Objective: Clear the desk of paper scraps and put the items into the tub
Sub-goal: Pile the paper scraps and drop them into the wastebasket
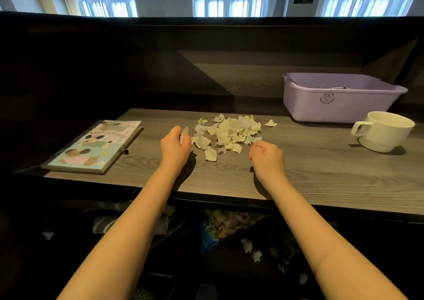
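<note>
A heap of pale yellow and white paper scraps [229, 131] lies in the middle of the wooden desk [321, 175]. My left hand [174, 147] sits at the heap's left edge and pinches one white scrap [184, 134] in curled fingers. My right hand [267, 158] hovers at the heap's right front corner with fingers curled; nothing shows in it. A lilac plastic tub [339, 103] stands at the back right with something pale inside. A white mug [384, 131] stands in front of the tub. A notebook with a cartoon cover [91, 147] lies at the left.
A dark panel rises behind the desk, with bright windows above it. The desk's front edge runs just under my forearms. Below it lie a few dropped scraps [251, 249] and dim clutter.
</note>
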### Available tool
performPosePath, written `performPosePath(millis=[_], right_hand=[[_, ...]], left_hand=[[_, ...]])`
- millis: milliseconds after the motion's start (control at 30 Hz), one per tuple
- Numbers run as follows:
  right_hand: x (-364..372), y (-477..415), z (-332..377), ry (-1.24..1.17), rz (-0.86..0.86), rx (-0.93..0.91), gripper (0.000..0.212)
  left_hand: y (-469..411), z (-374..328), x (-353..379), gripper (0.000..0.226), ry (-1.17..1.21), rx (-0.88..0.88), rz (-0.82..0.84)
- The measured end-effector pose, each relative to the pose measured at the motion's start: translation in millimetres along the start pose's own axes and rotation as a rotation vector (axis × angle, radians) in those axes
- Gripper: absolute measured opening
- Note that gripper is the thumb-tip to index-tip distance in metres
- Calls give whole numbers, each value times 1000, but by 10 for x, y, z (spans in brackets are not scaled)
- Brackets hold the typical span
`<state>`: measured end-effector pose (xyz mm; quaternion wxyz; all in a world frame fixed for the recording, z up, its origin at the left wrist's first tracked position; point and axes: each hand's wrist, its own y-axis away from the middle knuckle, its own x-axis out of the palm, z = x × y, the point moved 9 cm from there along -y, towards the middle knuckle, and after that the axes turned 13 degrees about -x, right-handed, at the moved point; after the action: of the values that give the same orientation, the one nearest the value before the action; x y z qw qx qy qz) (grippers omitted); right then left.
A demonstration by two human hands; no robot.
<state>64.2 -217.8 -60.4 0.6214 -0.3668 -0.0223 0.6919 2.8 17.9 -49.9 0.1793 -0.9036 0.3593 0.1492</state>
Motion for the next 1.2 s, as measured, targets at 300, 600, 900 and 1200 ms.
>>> performPosePath(millis=[300,600,900,1200], right_hand=[[32,119,603,-157,78,-186,26],[662,435,1284,-312,146,-332,44],[1781,1266,1532,-440,400,-363,48],[2998,1982,1007,-285,674,-277,48]], left_hand=[[405,-95,-425,22,64,98,-37],[800,27,-1018,25,149,103,-63],[1145,1240,-1677,35,29,-64,-216],[1430,2587,-1863,27,-200,-263,-188]])
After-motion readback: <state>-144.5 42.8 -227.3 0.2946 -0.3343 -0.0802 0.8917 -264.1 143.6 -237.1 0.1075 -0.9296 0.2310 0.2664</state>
